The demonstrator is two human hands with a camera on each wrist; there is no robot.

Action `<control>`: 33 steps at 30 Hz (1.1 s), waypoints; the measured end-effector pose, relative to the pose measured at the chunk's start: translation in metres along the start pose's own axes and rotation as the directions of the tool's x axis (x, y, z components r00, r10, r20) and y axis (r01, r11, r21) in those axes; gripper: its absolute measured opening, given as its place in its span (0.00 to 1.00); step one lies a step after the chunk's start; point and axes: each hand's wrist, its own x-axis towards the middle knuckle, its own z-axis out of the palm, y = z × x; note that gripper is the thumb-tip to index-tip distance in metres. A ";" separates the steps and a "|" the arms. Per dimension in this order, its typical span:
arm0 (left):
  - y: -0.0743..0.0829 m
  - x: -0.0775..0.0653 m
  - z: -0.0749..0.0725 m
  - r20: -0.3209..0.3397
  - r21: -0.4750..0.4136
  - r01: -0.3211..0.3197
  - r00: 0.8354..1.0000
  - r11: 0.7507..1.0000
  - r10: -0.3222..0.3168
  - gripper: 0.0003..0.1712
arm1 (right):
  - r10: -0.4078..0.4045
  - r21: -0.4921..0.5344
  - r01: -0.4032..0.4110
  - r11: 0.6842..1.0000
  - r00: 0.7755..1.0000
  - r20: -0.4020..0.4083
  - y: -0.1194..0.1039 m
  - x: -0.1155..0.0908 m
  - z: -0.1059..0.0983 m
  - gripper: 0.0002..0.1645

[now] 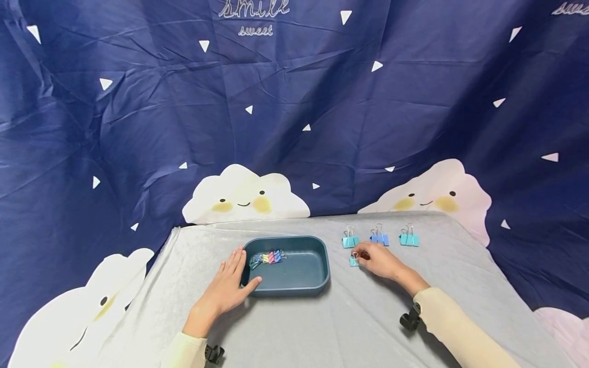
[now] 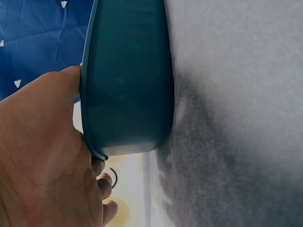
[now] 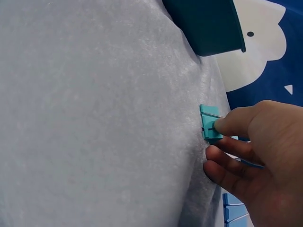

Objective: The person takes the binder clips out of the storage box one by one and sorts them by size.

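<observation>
My right hand [image 1: 381, 260] pinches a small teal binder clip [image 3: 207, 124] between thumb and fingers, low over the grey cloth. The clip's wire handles point toward the hand, and its far side is hidden by the fingers. On the left, my left hand [image 1: 224, 289] rests on the end of a dark teal box [image 2: 130, 80]. Its fingers lie straight along the box's left rim, with the thumb over the front edge. Inside the box, several small colourful binder clips [image 1: 271, 257] sit in a row near the left end.
Behind the right hand stand larger binder clips in a row: a teal clip [image 1: 350, 242], a blue clip [image 1: 382, 240] and another teal clip [image 1: 409, 240]. Grey cloth [image 1: 294, 327] covers the table. A navy curtain [image 1: 276, 122] with clouds hangs behind it.
</observation>
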 end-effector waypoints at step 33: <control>0.001 -0.002 -0.001 -0.030 -0.005 -0.007 1.000 1.000 0.007 0.57 | -0.049 0.000 0.049 0.999 0.996 -0.080 -0.047 0.028 -0.023 0.04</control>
